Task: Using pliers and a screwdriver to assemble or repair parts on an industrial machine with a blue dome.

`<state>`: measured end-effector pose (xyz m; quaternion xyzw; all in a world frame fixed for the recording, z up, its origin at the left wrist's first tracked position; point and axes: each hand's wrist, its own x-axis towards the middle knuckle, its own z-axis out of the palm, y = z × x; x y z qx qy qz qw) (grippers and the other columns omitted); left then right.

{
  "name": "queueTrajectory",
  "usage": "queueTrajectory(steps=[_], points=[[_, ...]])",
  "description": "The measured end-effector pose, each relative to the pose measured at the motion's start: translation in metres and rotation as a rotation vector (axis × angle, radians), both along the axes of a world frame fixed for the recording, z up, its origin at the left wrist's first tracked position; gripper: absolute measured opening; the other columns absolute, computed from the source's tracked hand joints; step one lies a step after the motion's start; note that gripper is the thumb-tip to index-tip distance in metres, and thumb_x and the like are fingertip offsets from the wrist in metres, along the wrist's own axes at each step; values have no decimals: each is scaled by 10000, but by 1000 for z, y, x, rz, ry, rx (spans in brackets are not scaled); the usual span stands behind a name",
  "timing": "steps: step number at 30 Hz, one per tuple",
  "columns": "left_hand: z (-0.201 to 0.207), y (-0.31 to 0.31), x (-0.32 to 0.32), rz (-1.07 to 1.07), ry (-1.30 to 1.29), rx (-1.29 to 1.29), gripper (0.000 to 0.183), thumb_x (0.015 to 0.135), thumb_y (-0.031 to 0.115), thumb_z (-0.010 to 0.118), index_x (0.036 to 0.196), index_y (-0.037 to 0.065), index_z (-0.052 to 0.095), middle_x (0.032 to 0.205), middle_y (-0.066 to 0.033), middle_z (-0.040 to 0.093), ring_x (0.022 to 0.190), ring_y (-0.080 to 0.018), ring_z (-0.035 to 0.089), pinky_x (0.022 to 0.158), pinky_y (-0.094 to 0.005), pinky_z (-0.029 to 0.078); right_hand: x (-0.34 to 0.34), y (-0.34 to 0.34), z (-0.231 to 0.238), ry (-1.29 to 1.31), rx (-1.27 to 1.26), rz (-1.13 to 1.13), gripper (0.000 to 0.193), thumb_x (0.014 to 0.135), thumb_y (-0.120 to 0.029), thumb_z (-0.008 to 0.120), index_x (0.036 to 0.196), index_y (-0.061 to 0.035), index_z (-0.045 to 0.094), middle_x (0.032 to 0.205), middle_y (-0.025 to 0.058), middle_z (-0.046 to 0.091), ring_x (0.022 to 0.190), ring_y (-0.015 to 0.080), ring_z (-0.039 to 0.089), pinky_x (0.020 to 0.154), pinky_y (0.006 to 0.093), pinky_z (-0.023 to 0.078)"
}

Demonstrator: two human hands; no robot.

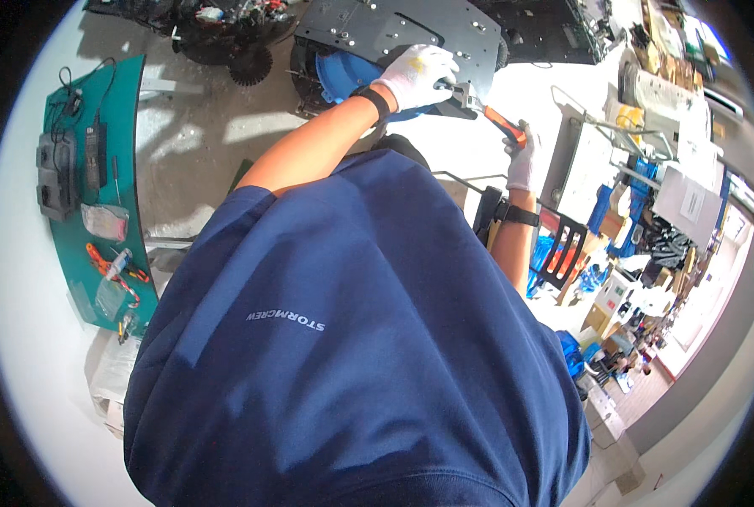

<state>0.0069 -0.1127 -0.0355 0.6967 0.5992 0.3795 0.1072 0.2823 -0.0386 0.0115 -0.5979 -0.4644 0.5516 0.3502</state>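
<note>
- A white worktop [199,135] runs under everything, in a crowded workshop with shelves of boxes and parts on the right.
- A green cutting mat [132,101] lies at the left, carrying small tools and bags.
- A dark metal plate [394,29] sits at the top over a blue disc [339,76].
- The gloved left hand [415,76] is clenched around the wrench's steel head at the plate's edge.
- The gloved right hand [522,160] grips the orange handle.
- The adjustable wrench [494,118] slants from upper left to lower right, its head toward the plate.
</note>
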Motion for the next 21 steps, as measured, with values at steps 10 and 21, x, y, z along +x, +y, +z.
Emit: queueTrajectory(steps=[10, 21], points=[[8, 5, 7, 14, 41, -78, 521, 763, 382, 732, 1201, 133, 599, 1291, -75, 568, 1235, -275, 496, 1092, -415, 346, -13, 49, -1, -88, 31, 119, 325, 959, -255, 544, 1074, 24, 667, 834, 122, 658, 531, 123, 567, 450, 203, 399], [19, -7, 44, 319, 57, -198, 582, 717, 371, 763, 1214, 116, 600, 1375, -48, 505, 1325, -256, 405, 1115, -422, 316, -94, 136, 17, -88, 191, 518, 191, 951, -136, 560, 944, 20, 670, 802, 82, 694, 682, 127, 608, 686, 270, 476]])
